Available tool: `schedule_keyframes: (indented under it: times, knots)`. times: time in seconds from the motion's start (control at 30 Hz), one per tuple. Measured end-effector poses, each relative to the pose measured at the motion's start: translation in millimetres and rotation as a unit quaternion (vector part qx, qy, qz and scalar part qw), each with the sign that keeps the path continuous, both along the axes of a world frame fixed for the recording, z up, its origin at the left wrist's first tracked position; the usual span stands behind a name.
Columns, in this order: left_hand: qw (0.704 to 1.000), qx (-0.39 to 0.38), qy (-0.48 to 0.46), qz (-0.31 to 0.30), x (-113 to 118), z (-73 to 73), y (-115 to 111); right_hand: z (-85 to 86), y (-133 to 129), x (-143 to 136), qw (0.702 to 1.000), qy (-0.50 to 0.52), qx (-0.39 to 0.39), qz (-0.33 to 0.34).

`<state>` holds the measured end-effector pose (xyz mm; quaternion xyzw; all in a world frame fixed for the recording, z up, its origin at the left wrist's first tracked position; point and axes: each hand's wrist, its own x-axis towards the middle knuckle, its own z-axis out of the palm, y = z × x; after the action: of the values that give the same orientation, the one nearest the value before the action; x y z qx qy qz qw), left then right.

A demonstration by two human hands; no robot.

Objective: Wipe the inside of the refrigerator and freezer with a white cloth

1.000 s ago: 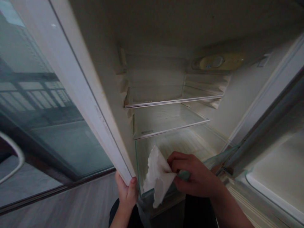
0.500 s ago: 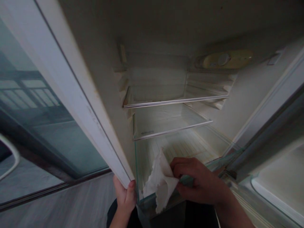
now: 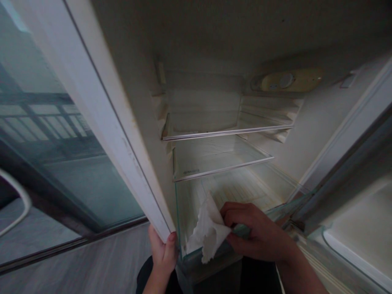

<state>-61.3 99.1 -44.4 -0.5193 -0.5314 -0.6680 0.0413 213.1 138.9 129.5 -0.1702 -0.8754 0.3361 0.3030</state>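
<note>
The left hand [image 3: 164,250] grips the long white refrigerator edge [image 3: 134,171], left of lower centre; at lower centre, the right hand [image 3: 261,230] pinches a ragged white paper sheet [image 3: 209,228] by the greenish glass edge [image 3: 192,255]. Broader finger support would probably steady the sheet.

Shelf lettering [image 3: 191,171] too small to read, door [image 3: 364,234] cut off at right, left fingers [image 3: 153,239] partly hidden

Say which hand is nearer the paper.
Right: the right hand pinches the paper; the left hand is apart from it, to its left, on the fridge edge.
</note>
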Motion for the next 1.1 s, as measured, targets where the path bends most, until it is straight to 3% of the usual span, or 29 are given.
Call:
schedule_keyframes:
  times: [0.6, 1.1]
  knots:
    - [1.000, -0.009, -0.029, -0.001, 4.7, 6.8, 0.4, 0.0, 0.2, 1.0, 1.000, -0.002, 0.000, 0.000]
    - [0.999, -0.006, -0.032, -0.008, 1.0, -0.9, 1.5, 1.3, -1.0, 1.7, 0.999, -0.029, 0.001, -0.023]
